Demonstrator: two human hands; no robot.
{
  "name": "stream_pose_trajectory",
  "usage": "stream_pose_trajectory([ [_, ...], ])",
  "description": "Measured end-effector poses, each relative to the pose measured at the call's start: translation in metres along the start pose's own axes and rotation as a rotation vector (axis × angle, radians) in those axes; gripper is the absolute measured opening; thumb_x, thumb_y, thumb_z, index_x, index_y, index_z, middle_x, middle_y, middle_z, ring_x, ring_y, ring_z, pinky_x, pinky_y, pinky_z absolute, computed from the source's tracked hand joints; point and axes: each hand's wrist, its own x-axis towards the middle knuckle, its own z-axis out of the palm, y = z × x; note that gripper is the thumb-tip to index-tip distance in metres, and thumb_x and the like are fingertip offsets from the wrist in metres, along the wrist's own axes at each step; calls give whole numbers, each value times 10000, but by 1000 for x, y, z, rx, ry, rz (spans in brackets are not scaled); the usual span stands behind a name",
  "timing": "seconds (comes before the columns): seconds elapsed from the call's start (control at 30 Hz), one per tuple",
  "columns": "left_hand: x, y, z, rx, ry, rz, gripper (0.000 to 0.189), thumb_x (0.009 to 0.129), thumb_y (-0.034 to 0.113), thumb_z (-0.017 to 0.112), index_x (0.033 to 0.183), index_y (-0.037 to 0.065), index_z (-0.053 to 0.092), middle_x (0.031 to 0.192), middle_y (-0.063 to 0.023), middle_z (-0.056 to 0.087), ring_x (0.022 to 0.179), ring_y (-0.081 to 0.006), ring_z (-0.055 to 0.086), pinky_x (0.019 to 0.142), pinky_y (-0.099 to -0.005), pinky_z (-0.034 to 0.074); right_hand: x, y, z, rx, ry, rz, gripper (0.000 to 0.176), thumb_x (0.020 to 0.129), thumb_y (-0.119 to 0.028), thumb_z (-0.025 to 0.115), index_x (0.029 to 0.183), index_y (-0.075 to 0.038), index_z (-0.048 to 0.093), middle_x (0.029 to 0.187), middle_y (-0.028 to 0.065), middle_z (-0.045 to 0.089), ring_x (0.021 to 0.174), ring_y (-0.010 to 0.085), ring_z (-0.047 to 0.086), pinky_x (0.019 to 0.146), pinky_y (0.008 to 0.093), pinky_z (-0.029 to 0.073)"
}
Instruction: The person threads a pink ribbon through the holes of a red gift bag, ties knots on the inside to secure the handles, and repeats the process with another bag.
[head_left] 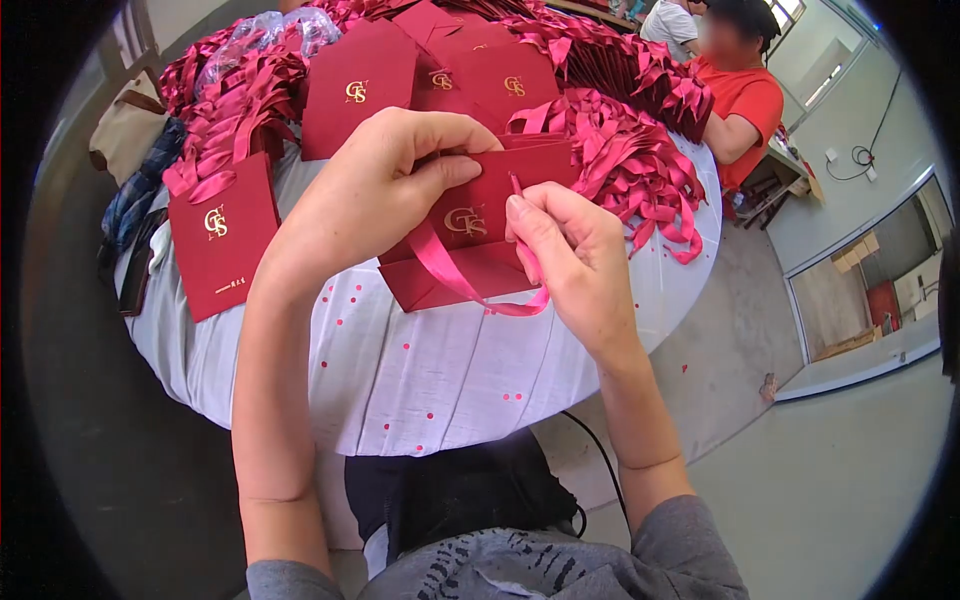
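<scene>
A dark red paper gift bag (490, 215) with a gold monogram is held up over the table. My left hand (395, 170) grips its upper left edge, thumb in front and fingers reaching behind the rim. On the right, my right hand (570, 245) pinches a pink ribbon (455, 280) close to the bag's front, near the top. The ribbon hangs in a loop below the monogram, between both hands. Its far end by the left hand is partly hidden.
Red bags (365, 85) and piles of ribboned bags (630, 165) cover the back of the white-covered table (470, 390). One bag (225, 240) leans at left. Small red dots lie in front. A person in a red shirt (745, 110) sits at the far right.
</scene>
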Motion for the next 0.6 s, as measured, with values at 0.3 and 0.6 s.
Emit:
stream_pose_trajectory([
  [0.3, -4, 11, 4, 87, 13, 19, 174, 846, 6, 619, 1000, -75, 622, 882, -38, 672, 846, -62, 572, 792, -229, 479, 0, -2, 0, -48, 39, -12, 187, 901, -98, 583, 754, 17, 576, 572, -27, 477, 544, 22, 404, 463, 232, 315],
  [0.6, -11, 20, 26, 467, 226, 212, 186, 737, 14, 674, 922, 27, 679, 791, -92, 672, 681, -233, 592, 681, -318, 444, -2, 0, -5, 17, 67, -31, 195, 888, -79, 562, 728, 30, 582, 554, -27, 474, 533, 20, 398, 452, 242, 310],
])
